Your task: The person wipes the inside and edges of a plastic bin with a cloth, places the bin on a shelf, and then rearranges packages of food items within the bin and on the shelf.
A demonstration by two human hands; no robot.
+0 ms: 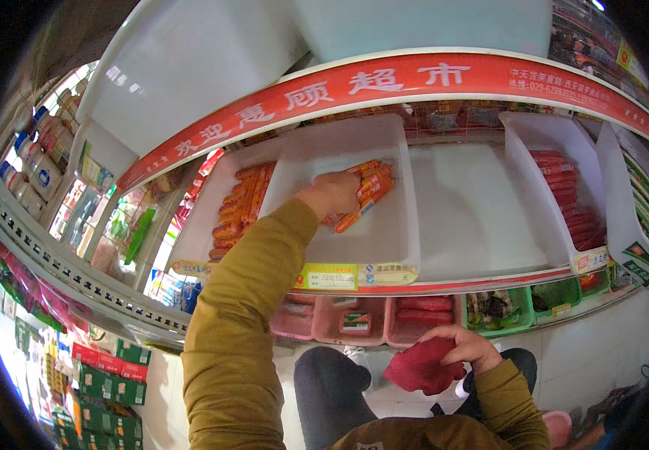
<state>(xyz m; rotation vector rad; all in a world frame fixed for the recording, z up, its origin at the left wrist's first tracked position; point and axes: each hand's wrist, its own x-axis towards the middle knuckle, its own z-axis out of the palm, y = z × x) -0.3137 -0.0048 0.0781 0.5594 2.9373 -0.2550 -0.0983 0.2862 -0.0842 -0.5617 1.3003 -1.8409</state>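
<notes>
My left hand [335, 194] reaches into a white plastic bin [347, 140] on the shelf. Its fingers are closed around part of a bunch of orange-wrapped sausages [378, 183], which lies at a slant in the bin; the fingertips are partly hidden. Low in front of my body, above my knees, my right hand [465, 346] grips a crumpled dark red cloth [423, 368]. Left of the bin, more orange-wrapped sausages [248, 194] are stacked in the neighbouring section, partly behind my left sleeve.
A red header strip [324, 95] with writing crosses above the bins. Price labels [330, 276] line the shelf's front edge. To the right stands a bin of red-wrapped sausages [563, 197]. Pink baskets [349, 334] and a green basket [498, 326] sit below. Stacked boxes [110, 385] stand at lower left.
</notes>
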